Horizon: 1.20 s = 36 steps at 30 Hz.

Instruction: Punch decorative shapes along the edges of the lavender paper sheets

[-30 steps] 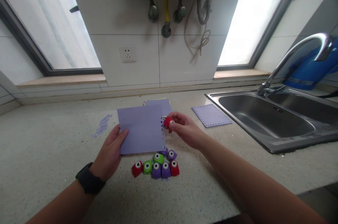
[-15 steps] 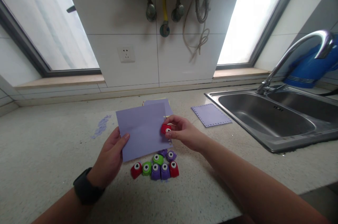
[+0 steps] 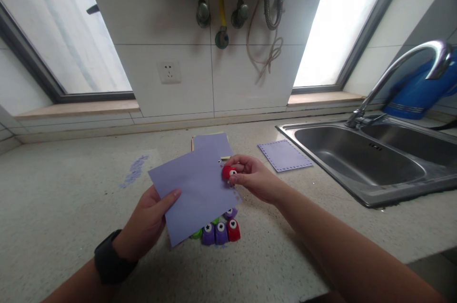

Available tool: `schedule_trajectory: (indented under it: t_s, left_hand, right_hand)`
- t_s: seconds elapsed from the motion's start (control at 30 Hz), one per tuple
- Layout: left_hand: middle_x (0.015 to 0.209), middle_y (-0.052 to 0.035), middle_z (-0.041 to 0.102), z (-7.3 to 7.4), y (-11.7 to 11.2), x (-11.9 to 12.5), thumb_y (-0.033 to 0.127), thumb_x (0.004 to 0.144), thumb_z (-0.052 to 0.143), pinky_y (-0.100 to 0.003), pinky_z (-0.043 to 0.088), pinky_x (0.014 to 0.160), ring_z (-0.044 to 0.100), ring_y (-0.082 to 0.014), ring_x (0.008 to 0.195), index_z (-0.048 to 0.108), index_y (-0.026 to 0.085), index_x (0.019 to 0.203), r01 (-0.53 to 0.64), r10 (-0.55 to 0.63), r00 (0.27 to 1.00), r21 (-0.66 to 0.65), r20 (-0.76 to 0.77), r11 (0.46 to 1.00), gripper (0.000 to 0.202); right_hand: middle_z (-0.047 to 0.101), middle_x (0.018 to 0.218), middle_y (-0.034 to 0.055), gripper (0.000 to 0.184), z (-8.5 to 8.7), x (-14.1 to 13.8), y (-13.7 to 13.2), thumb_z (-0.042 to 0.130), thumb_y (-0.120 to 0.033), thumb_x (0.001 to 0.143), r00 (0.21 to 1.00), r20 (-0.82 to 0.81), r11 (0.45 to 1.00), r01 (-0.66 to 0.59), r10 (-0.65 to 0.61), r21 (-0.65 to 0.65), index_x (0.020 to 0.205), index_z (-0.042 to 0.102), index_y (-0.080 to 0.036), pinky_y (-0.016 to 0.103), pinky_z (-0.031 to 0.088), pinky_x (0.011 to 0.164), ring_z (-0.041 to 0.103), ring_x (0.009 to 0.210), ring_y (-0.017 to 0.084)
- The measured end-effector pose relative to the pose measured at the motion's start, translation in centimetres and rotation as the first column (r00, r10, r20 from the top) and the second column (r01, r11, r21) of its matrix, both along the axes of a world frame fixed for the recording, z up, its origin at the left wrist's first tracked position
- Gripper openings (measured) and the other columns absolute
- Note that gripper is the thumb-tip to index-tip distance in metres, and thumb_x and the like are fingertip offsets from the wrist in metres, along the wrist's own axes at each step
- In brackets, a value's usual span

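A sheet of purple paper (image 3: pixel 196 189) is tilted above the counter, its left side pinched between the thumb and fingers of my left hand (image 3: pixel 153 212). My right hand (image 3: pixel 257 179) grips a red craft punch (image 3: pixel 227 172) at the sheet's right edge, where small punched holes show. Below the sheet stand more punches: a red punch (image 3: pixel 233 230), purple punches (image 3: pixel 221 233) and a green punch (image 3: pixel 196 234) partly covered by the paper. Others may be hidden under it.
Behind lies a stack of purple paper (image 3: pixel 210 141). A purple sheet with a punched border (image 3: pixel 284 155) rests near the steel sink (image 3: pixel 357 189). Purple paper bits (image 3: pixel 134 172) are scattered on the left of the counter (image 3: pixel 71 184). A faucet (image 3: pixel 396 74) rises behind the sink.
The held sheet has turned, its left side dropping toward me and covering some of the punches. My right hand and the red punch have shifted slightly right.
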<state>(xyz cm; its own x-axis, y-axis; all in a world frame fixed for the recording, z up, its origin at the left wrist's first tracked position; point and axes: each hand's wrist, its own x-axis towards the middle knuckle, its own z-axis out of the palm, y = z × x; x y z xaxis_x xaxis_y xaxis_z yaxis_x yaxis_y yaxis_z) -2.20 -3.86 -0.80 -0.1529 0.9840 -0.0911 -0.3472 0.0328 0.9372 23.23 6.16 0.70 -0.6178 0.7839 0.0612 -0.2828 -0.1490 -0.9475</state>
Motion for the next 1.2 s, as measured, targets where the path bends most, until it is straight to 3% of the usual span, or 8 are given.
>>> schedule_trajectory:
  t_s: [0.23,0.47,0.57,0.67,0.77,0.9,1.07,1.2]
  left_hand:
    - [0.101,-0.0123,0.081,0.2,-0.1,0.0,0.033,0.073,0.086,-0.045,0.065,0.077,0.076,-0.0357,0.094,0.074,0.019,0.109,0.01,-0.01,1.0,-0.041,-0.007,0.999,0.04]
    - [0.103,-0.0113,0.081,-1.0,0.2,-1.1,0.037,0.078,0.083,-0.04,0.063,0.083,0.076,-0.0313,0.095,0.074,0.017,0.108,0.043,-0.047,0.975,-0.023,-0.216,0.999,0.037]
    - [0.102,-0.0099,0.081,-0.7,0.0,-1.1,0.042,0.08,0.081,-0.041,0.063,0.082,0.076,-0.0301,0.091,0.074,0.017,0.11,0.021,-0.026,0.961,-0.019,-0.276,1.0,0.04]
    - [0.097,-0.0088,0.082,-0.2,0.0,-1.0,0.047,0.08,0.079,-0.043,0.063,0.079,0.076,-0.0302,0.085,0.076,0.017,0.108,-0.021,0.012,0.941,-0.024,-0.337,0.999,0.041]
    - [0.098,-0.0075,0.082,0.0,0.0,-1.0,0.05,0.081,0.077,-0.045,0.061,0.086,0.075,-0.0326,0.091,0.078,0.019,0.105,-0.064,0.073,0.893,0.035,-0.444,0.997,0.039]
    - [0.102,-0.0036,0.082,-0.1,0.1,-1.4,0.05,0.083,0.073,-0.044,0.056,0.096,0.072,-0.0338,0.103,0.08,0.025,0.099,-0.105,0.202,0.758,0.191,-0.62,0.976,0.03]
    - [0.09,-0.001,0.081,-0.1,-0.3,-1.6,0.044,0.083,0.074,-0.038,0.058,0.078,0.072,-0.0318,0.087,0.081,0.029,0.094,-0.112,0.285,0.668,0.286,-0.687,0.952,0.02]
    - [0.082,-0.0003,0.078,-0.4,-0.6,-1.7,0.039,0.083,0.074,-0.037,0.056,0.071,0.07,-0.0301,0.078,0.08,0.03,0.09,-0.108,0.307,0.626,0.31,-0.716,0.945,0.013]
  right_hand:
    - [0.073,0.087,0.0008,0.039,0.0,-0.1,-0.2,0.089,-0.016,0.068,1.0,-0.013,1.0,0.005,-0.005,0.003,0.099,0.065,-0.017,0.027,0.053,0.073,0.069,0.074,0.011]
    - [0.067,0.09,0.0019,0.025,0.1,0.2,0.0,0.079,-0.032,0.084,0.999,0.03,0.992,0.023,-0.027,0.123,0.102,0.067,-0.019,0.027,0.046,0.069,0.059,0.075,0.011]
    - [0.067,0.095,0.0028,0.018,0.7,0.6,0.1,0.071,-0.036,0.09,0.995,0.032,0.984,0.093,-0.1,0.154,0.099,0.069,-0.02,0.027,0.043,0.067,0.054,0.072,0.011]
    - [0.066,0.099,0.0033,0.017,1.2,0.9,0.0,0.072,-0.033,0.089,0.989,-0.021,0.969,0.146,-0.145,0.202,0.102,0.068,-0.022,0.029,0.047,0.076,0.058,0.082,0.013]
    - [0.066,0.106,0.0026,0.032,1.3,1.2,0.0,0.078,-0.025,0.083,0.982,-0.09,0.952,0.185,-0.168,0.243,0.112,0.065,-0.027,0.033,0.05,0.088,0.062,0.095,0.015]
    - [0.066,0.109,0.0026,0.04,1.2,1.4,-0.1,0.08,-0.022,0.082,0.978,-0.109,0.924,0.206,-0.179,0.323,0.118,0.064,-0.029,0.036,0.053,0.093,0.064,0.097,0.016]
    - [0.065,0.106,0.0026,0.036,1.2,1.3,-0.8,0.078,-0.021,0.083,0.979,-0.141,0.908,0.191,-0.148,0.372,0.114,0.064,-0.029,0.035,0.053,0.09,0.064,0.095,0.016]
    - [0.065,0.106,0.0026,0.035,1.3,0.8,-1.2,0.081,-0.023,0.079,0.975,-0.161,0.931,0.198,-0.155,0.306,0.11,0.064,-0.028,0.035,0.054,0.09,0.065,0.094,0.017]
